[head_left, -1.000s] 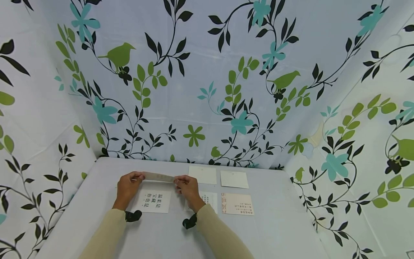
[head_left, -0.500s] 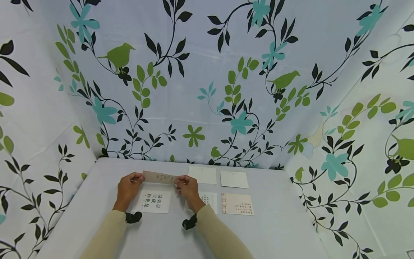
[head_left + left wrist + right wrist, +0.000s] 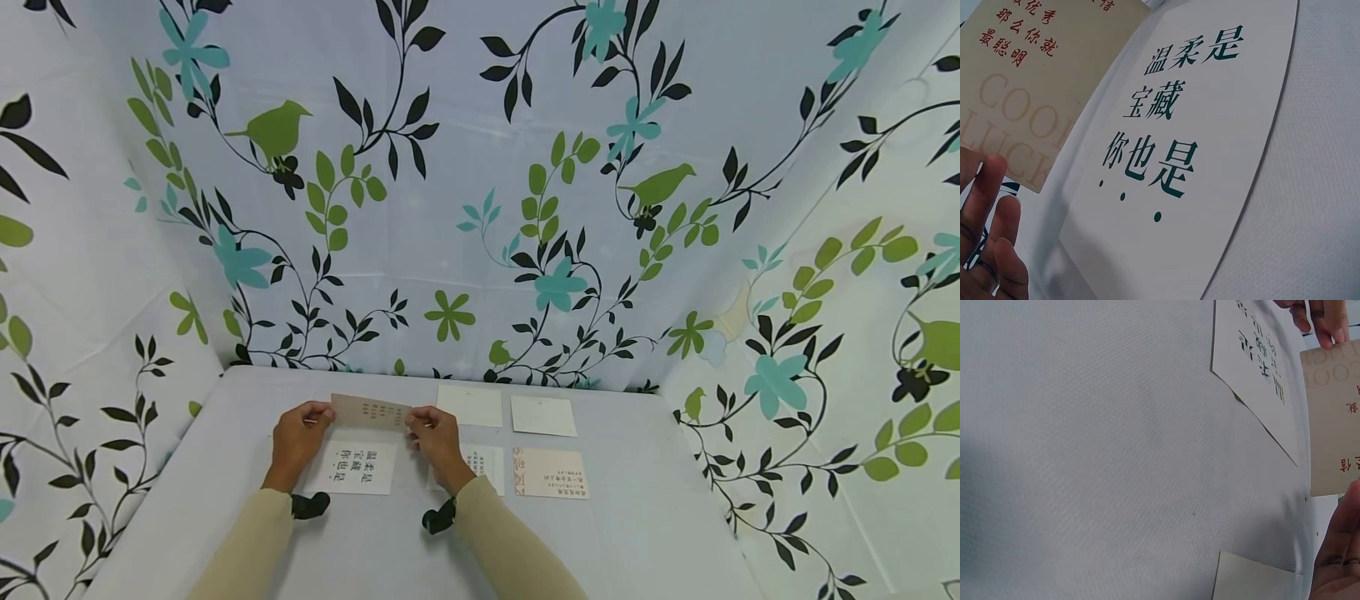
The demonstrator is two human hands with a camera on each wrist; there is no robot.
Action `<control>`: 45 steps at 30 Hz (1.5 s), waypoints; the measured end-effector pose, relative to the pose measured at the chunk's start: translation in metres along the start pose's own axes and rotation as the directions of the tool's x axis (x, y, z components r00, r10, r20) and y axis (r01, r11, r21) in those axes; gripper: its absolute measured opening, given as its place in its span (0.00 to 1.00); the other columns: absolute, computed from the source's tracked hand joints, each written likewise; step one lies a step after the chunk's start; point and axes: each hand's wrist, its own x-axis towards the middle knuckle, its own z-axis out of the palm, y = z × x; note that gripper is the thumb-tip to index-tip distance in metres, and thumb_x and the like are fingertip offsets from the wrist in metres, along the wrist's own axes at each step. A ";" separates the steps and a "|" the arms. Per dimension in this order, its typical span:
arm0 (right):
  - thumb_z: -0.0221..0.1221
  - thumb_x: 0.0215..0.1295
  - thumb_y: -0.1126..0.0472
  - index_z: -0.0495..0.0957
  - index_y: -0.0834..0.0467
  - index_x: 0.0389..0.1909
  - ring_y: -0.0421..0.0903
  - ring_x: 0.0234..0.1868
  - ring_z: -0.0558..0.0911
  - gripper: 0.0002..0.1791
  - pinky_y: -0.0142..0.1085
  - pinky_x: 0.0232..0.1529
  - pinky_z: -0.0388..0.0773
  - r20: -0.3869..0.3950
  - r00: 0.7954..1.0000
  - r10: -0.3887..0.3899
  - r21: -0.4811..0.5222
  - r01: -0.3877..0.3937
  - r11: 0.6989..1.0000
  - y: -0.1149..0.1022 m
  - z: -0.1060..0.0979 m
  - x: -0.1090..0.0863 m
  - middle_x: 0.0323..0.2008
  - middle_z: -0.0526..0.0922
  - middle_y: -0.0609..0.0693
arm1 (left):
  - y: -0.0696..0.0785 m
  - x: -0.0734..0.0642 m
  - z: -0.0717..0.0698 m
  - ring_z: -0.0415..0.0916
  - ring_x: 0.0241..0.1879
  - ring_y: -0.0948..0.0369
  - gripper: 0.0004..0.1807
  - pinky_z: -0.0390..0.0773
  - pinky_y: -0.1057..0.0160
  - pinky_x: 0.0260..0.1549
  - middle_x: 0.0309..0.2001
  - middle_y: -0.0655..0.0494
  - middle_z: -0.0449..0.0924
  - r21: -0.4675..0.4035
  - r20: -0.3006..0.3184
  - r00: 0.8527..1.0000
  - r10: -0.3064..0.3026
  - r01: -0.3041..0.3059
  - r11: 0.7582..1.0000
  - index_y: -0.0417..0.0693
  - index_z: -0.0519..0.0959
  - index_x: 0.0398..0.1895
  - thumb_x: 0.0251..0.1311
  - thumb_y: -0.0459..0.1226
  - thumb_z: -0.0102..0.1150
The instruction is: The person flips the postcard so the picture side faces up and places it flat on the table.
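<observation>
A beige card with red writing is held up between both hands, tilted above the far part of the table. My left hand pinches its left end; my right hand pinches the right end. In the left wrist view, the same card shows red characters and large pale letters, beside the left fingers. The right wrist view has the card at the right edge, over the right thumb. Just nearer than the held card, a white card with dark green characters lies flat.
Two plain cream cards, one behind the right hand and one farther right, lie at the back. A peach card with red writing lies nearer. Another white card is partly covered by the right hand. Leaf-patterned cloth hangs behind.
The held beige card has tipped up from nearly edge-on, so its written face shows more. Both hands have stayed almost in place.
</observation>
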 end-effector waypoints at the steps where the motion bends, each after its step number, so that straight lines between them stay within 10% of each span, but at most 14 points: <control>1: 0.66 0.74 0.58 0.88 0.50 0.46 0.47 0.42 0.87 0.05 0.40 0.43 0.86 0.000 1.000 0.000 -0.002 0.000 1.000 0.000 0.000 0.000 0.42 0.86 0.48 | 0.000 0.000 0.000 0.80 0.50 0.47 0.15 0.74 0.53 0.52 0.51 0.40 0.85 0.001 0.000 1.000 0.000 0.000 1.000 0.40 0.84 0.57 0.78 0.40 0.57; 45: 0.66 0.73 0.60 0.88 0.53 0.45 0.43 0.37 0.86 0.04 0.34 0.36 0.84 -0.030 0.999 -0.010 0.022 0.010 1.000 0.002 -0.007 0.001 0.40 0.85 0.49 | 0.007 -0.002 0.005 0.77 0.49 0.49 0.21 0.74 0.60 0.45 0.55 0.38 0.82 0.005 0.040 0.999 -0.018 0.018 1.000 0.37 0.79 0.65 0.80 0.42 0.53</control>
